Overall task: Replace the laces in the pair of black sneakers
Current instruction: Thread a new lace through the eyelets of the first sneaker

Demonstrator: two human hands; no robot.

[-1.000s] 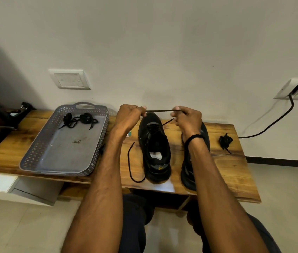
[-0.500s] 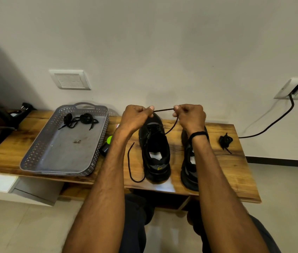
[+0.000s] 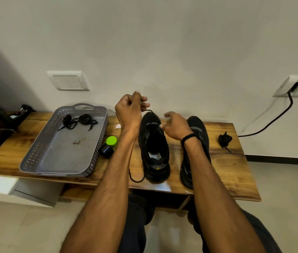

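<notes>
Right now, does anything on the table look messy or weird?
A bit. One coiled lace bundle sits alone at the right end of the table, while the other bundles are in the grey tray. A lace curls loose beside the sneaker.

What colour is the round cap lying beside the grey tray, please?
Bright green; the cap shows best in the head view, just right of the tray.

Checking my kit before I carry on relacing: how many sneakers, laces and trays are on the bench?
Black sneakers: 2
Grey tray: 1
Coiled lace bundles: 3, two in the tray, one loose on the bench at
Lace in the left hand's grip: 1
Total: 7
</notes>
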